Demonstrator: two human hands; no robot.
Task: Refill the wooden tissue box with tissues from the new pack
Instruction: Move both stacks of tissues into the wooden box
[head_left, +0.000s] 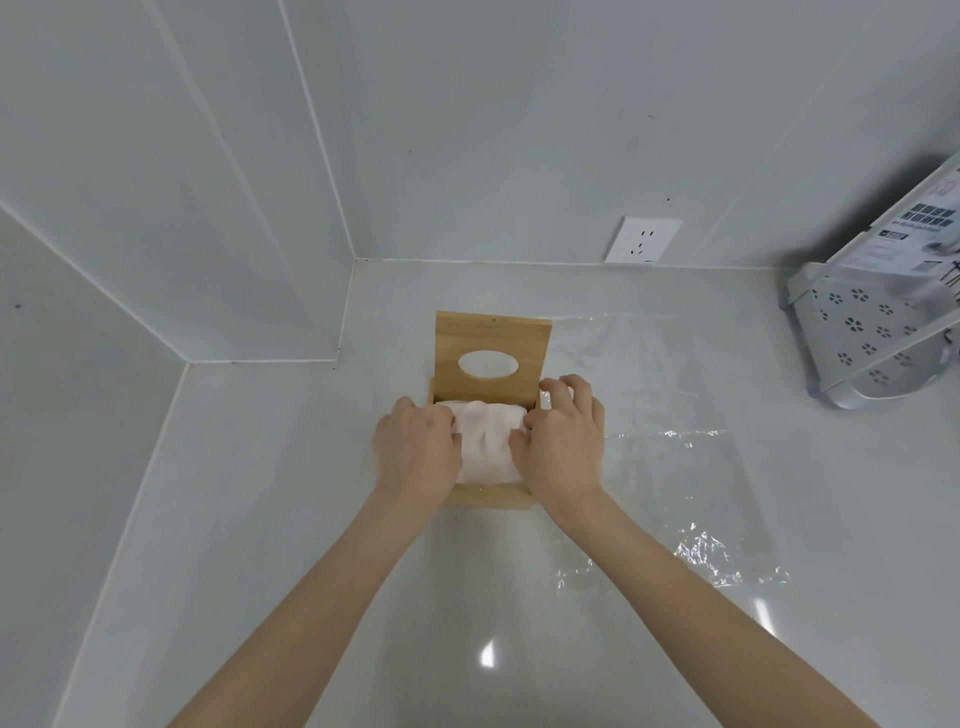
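Observation:
The wooden tissue box (488, 498) stands on the white counter with its lid (492, 338) swung up; the lid has an oval slot. A white stack of tissues (488, 441) fills the open box and bulges above its rim. My left hand (415, 449) presses on the stack's left side, fingers curled over its edge. My right hand (563, 441) presses on the right side, fingertips at the box's far right corner. The clear plastic wrapper of the pack (665, 447) lies flat on the counter to the right of the box.
A white perforated rack (857, 338) with a printed card in it stands at the far right. A wall socket (642, 240) sits behind the box. Tiled walls meet in a corner at the back left, and a raised ledge (78, 389) runs along the left.

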